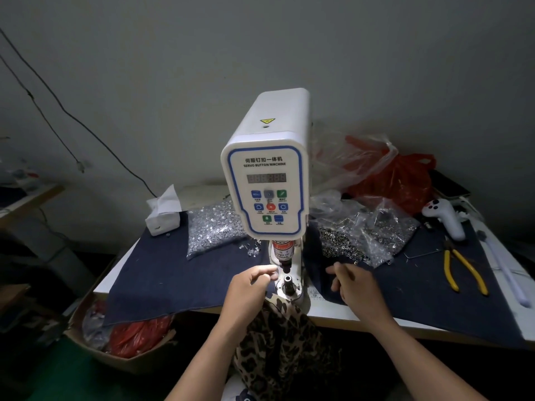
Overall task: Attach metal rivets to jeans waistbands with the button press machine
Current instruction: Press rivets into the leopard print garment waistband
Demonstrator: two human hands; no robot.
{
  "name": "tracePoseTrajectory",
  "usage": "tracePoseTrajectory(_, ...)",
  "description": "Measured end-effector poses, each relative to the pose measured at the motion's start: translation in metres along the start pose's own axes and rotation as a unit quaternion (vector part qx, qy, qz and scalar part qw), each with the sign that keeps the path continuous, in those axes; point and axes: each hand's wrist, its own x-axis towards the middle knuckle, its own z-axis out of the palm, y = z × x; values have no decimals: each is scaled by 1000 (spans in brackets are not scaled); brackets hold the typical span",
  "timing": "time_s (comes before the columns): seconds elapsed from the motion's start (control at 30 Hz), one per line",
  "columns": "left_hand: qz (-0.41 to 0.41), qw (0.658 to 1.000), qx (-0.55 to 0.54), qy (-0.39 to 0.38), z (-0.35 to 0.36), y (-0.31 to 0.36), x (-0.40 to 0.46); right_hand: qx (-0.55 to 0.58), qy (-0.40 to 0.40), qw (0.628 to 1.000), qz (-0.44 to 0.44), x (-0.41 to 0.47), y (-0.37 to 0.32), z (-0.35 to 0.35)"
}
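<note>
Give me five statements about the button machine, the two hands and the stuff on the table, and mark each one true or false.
1. The left hand is beside the lower die of the button machine. True.
2. The yellow-handled pliers lie left of the machine. False: they lie to its right, on the dark denim cloth.
3. The right hand grips the pliers. False: it is near the pile of dark metal rings, apart from the pliers.
4. A clear bag of silver rivets sits left of the machine. True.
5. The white tissue pack stands right of the machine. False: it is at the left, behind the bag of rivets.
</note>
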Motion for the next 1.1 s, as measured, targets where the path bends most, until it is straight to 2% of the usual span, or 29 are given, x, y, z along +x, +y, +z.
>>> tracePoseTrajectory(0.1, -52, 991, -123, -24, -11, -3, -4, 8, -38, 999, 3, -8, -10, 1)
tracePoseTrajectory(0.17, -83, 961, -255, -69, -18, -5, -4, 10, -123, 992, -28, -24, -18, 4)
tracePoseTrajectory(0.27, -81, 911, -384, -127, -28, -3, -5, -139, -276, 947, -88, -50, -29, 5)
tracePoseTrajectory(0.33, -63, 905, -390, -157, -34, 2, -7, -181, -342, 917, -97, -57, -38, 0)
tracePoseTrajectory(0.37, -55, 911, -372, -170, -38, 6, -7, -156, -361, 915, -89, -58, -43, -4)
tracePoseTrajectory(0.43, -31, 947, -263, -182, -48, 12, -9, 19, -361, 932, 18, -57, -52, -15)
tracePoseTrajectory(0.47, -10, 970, -144, -193, -54, 14, -10, 117, -349, 927, 77, -55, -56, -20)
tracePoseTrajectory(0.5, 14, 974, 11, -224, -59, 15, -12, 195, -339, 912, 123, -54, -59, -24)
tracePoseTrajectory(0.53, 29, 949, 156, -272, -63, 15, -13, 224, -334, 905, 141, -53, -61, -26)
tracePoseTrajectory(0.57, 28, 910, 264, -319, -65, 14, -13, 237, -326, 902, 156, -54, -67, -25)
tracePoseTrajectory(0.6, 17, 883, 314, -349, -66, 12, -13, 236, -322, 903, 162, -54, -69, -25)
tracePoseTrajectory(0.63, 11, 877, 308, -368, -68, 9, -13, 238, -308, 905, 174, -54, -72, -23)
tracePoseTrajectory(0.73, 15, 917, 108, -384, -67, -2, -15, 241, -278, 909, 194, -49, -74, -25)
tracePoseTrajectory(0.8, 16, 938, -31, -345, -64, -14, -18, 197, -300, 914, 189, -47, -76, -30)
tracePoseTrajectory(0.87, -10, 936, -143, -321, -56, -23, -21, 111, -344, 917, 167, -46, -81, -36)
tracePoseTrajectory(1.0, -34, 928, -238, -285, -41, -21, -23, -45, -418, 899, 121, -42, -90, -48)
tracePoseTrajectory(1.1, -66, 915, -294, -268, -35, -18, -22, -51, -459, 881, 100, -36, -97, -53)
